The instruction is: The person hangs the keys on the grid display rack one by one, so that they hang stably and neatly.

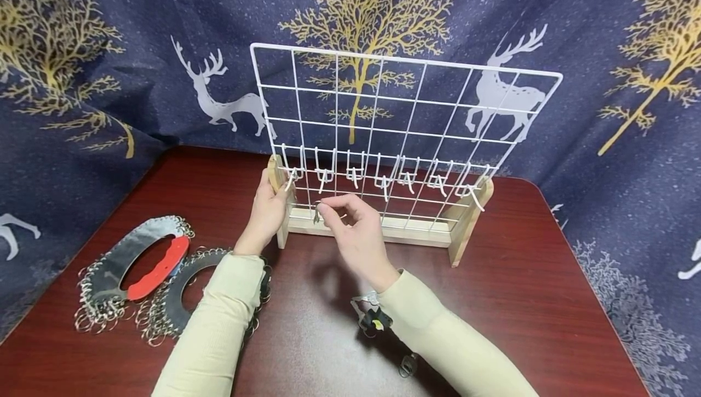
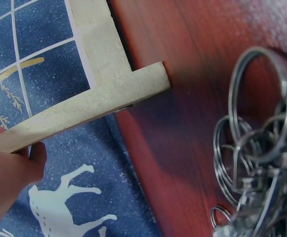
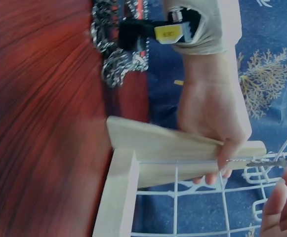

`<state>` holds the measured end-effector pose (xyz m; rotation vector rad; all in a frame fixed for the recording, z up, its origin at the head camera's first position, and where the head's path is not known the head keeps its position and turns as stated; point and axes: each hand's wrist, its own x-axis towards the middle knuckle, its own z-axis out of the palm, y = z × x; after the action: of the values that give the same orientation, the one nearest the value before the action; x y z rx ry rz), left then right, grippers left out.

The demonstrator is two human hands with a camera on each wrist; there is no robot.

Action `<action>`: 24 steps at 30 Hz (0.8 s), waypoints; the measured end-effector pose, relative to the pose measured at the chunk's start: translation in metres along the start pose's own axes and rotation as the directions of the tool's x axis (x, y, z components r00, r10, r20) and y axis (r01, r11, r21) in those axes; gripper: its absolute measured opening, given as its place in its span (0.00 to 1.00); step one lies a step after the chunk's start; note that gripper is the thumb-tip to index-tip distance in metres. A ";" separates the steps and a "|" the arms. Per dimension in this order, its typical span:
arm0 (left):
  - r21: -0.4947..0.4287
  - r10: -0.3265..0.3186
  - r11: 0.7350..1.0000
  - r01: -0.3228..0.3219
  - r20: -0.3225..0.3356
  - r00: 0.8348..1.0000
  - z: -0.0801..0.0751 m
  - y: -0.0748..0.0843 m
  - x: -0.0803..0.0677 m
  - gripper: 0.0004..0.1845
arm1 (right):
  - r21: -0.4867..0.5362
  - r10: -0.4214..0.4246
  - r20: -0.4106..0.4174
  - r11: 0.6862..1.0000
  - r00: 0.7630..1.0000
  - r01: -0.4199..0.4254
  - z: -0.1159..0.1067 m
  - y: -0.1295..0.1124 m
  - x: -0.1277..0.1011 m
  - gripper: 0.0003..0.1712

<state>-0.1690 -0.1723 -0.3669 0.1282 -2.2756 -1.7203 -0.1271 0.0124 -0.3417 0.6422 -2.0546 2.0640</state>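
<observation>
A white wire grid stands upright in a pale wooden stand on the red-brown table. A row of white hooks hangs on its lower wires. My left hand grips the stand's left post; the right wrist view shows its fingers curled round the wood. My right hand pinches a small metal key ring just in front of the grid's lower left, below the hooks. That ring lies against the wire beside my right fingertips.
Two grey oval plates, one with a red insert, lie edged with several metal key rings at the table's left; the rings are close to my left wrist. A blue cloth with deer and gold trees hangs behind.
</observation>
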 end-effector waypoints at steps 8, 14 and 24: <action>-0.006 0.009 1.000 -0.009 -0.015 1.000 0.000 0.000 0.000 0.16 | 0.071 0.014 -0.104 0.997 0.994 -0.007 0.007 -0.005 0.006 0.06; -0.030 0.010 1.000 -0.010 -0.004 1.000 0.000 -0.001 0.000 0.15 | 0.061 0.020 -0.126 0.998 0.992 -0.013 0.008 -0.006 0.007 0.07; 0.016 -0.001 1.000 0.001 -0.004 1.000 -0.001 0.000 -0.001 0.16 | 0.065 0.043 -0.126 0.997 0.991 -0.035 0.007 -0.004 0.008 0.07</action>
<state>-0.1678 -0.1732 -0.3665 0.1357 -2.2871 -1.7016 -0.1319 0.0043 -0.3353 0.4697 -1.9541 2.1388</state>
